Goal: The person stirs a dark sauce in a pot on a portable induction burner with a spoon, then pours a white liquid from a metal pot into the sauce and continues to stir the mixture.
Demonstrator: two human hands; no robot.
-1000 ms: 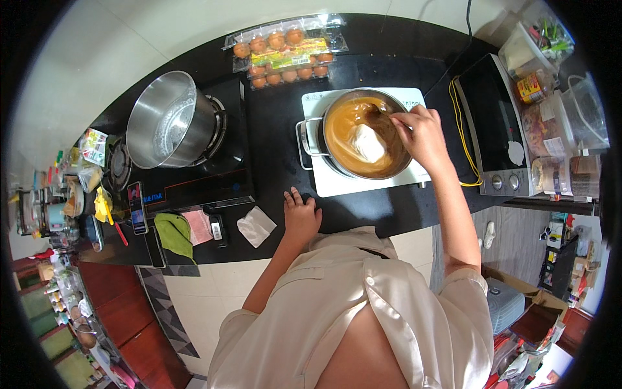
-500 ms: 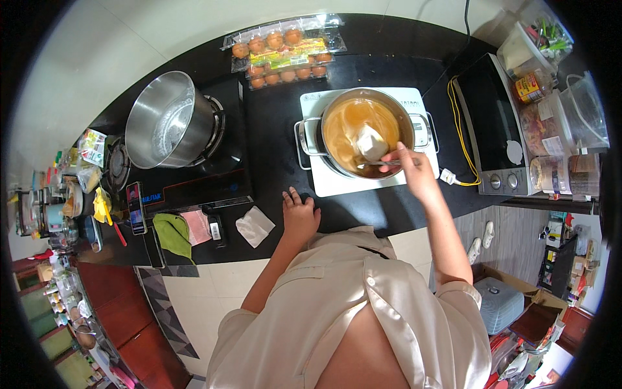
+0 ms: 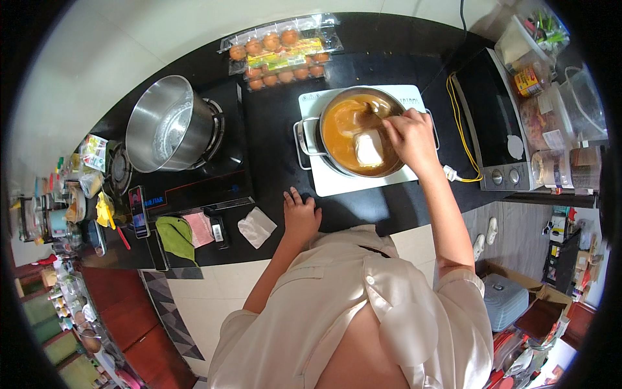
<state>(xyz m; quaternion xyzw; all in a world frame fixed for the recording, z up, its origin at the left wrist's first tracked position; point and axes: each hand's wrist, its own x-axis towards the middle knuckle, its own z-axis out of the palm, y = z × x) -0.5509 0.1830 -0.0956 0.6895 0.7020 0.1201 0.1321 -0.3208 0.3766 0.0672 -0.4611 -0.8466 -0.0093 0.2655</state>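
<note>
A steel pot of orange-brown liquid stands on a white induction cooktop. Over the pot's right side, my right hand is closed on the handle of a metal spoon, whose lower end dips into the liquid. A bright white patch shows on the liquid; I cannot tell whether it is glare or something floating. My left hand lies flat on the black counter, fingers apart, holding nothing. A crumpled white cloth or tissue lies just left of it.
A large steel pot sits on a gas stove at left. Egg cartons lie along the back. A microwave with containers on top stands at right, near a yellow cord. A phone and a green cloth are front left.
My right hand has moved the spoon from the front of the pot toward its back, through the liquid. My left hand stays in place on the counter.
</note>
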